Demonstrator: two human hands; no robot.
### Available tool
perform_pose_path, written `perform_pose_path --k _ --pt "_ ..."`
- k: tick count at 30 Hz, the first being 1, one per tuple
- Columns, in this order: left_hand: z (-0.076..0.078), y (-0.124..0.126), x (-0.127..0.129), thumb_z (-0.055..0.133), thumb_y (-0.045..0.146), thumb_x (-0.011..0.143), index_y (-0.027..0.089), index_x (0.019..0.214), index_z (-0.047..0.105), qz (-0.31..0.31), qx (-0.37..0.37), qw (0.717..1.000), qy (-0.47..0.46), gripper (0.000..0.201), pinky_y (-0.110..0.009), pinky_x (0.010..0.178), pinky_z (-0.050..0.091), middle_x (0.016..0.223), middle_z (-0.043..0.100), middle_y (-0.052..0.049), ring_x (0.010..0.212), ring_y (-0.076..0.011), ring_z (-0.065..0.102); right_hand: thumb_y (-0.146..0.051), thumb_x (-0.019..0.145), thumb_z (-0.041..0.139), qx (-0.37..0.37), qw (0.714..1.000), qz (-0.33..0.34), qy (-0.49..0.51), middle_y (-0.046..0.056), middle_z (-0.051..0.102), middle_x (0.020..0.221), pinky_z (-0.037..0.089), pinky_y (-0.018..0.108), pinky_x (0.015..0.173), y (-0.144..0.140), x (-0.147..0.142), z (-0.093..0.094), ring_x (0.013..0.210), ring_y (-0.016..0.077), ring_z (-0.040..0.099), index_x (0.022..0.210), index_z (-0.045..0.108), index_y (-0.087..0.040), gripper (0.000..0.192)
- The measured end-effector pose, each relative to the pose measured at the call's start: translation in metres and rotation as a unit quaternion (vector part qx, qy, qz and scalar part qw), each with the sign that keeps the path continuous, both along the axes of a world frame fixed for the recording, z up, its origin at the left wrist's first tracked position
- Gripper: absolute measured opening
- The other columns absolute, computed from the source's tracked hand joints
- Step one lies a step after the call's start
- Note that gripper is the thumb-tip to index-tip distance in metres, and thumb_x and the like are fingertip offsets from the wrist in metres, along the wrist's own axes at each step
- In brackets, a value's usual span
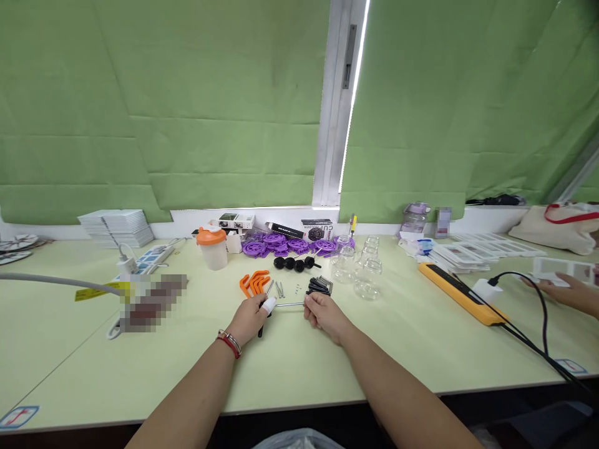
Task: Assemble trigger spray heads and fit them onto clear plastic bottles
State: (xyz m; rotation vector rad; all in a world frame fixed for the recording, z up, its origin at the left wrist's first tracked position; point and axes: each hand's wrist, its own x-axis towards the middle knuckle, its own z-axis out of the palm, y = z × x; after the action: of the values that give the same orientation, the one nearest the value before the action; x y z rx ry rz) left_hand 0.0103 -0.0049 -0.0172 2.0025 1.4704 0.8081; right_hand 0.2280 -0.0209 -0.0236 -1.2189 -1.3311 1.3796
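A thin metal rod point(290, 304) runs level between my two hands, just above the table. My left hand point(249, 319), with a white cover on the thumb, is closed round a black part point(261, 330) at the rod's left end; most of that part is hidden. Thumb and fingers of my right hand point(326, 316) pinch the rod's right end. Just beyond the hands lie orange bent handles point(257, 284), loose metal rods point(279, 289), tiny metal pieces point(297, 289) and a pile of black parts point(318, 287) beside springs point(326, 282).
Behind are round black pieces point(298, 265), purple plastic parts point(276, 244) and boxes point(236, 221). Clear glass jars point(367, 280) stand right, an orange-lidded cup point(214, 252) left. An orange power strip point(461, 294) with cables lies right, near another person's hand point(561, 288).
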Motion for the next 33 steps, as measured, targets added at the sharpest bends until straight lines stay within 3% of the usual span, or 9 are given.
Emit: perform_pose_path --k 8,17,21,25,33 --pt "-0.0036 0.0018 -0.002 0.04 0.051 0.084 0.019 0.068 0.052 -0.005 0.0 1.0 -0.009 0.038 -0.025 0.054 0.031 0.063 0.05 0.0 0.059 -0.015 0.044 -0.037 0.075 0.059 -0.005 1.0 0.009 0.018 -0.004 0.055 0.061 0.026 0.019 0.043 -0.0015 0.0012 0.0011 0.042 0.0051 0.039 0.078 0.045 -0.02 0.023" --pt "-0.0036 0.0002 -0.0016 0.041 0.048 0.084 0.02 0.068 0.048 0.0 -0.007 1.0 -0.016 0.033 -0.025 0.052 0.03 0.062 0.047 0.0 0.058 -0.015 0.043 -0.044 0.081 0.053 0.006 1.0 0.009 0.006 -0.004 0.051 0.053 0.024 0.021 0.042 -0.0024 0.0001 0.0011 0.04 0.0051 0.036 0.068 0.046 -0.019 0.03" --pt "-0.0033 0.0009 -0.0015 0.041 0.049 0.084 0.02 0.067 0.047 -0.002 -0.007 1.0 -0.021 0.034 -0.025 0.053 0.03 0.062 0.047 0.0 0.058 -0.0152 0.043 -0.048 0.082 0.051 -0.001 1.0 0.012 0.023 -0.003 0.054 0.057 0.022 0.021 0.04 0.0005 0.0022 -0.0019 0.039 0.0051 0.037 0.073 0.046 -0.019 0.031" --pt "-0.0058 0.002 -0.0023 0.039 0.053 0.085 0.02 0.068 0.05 -0.004 -0.005 1.0 -0.026 0.039 -0.025 0.054 0.032 0.062 0.047 0.0 0.059 -0.0154 0.044 -0.044 0.078 0.056 0.002 0.999 0.014 0.031 -0.004 0.057 0.062 0.022 0.02 0.04 0.0027 0.0029 -0.005 0.041 0.0055 0.04 0.08 0.045 -0.02 0.026" --pt "-0.0013 -0.0004 -0.0006 0.04 0.054 0.083 0.019 0.068 0.051 -0.002 -0.008 1.0 -0.023 0.04 -0.026 0.056 0.034 0.064 0.05 -0.001 0.06 -0.0159 0.046 -0.041 0.08 0.054 0.005 1.0 0.007 0.02 -0.004 0.054 0.059 0.026 0.02 0.043 -0.0018 -0.0001 -0.0002 0.042 0.0049 0.038 0.073 0.044 -0.019 0.025"
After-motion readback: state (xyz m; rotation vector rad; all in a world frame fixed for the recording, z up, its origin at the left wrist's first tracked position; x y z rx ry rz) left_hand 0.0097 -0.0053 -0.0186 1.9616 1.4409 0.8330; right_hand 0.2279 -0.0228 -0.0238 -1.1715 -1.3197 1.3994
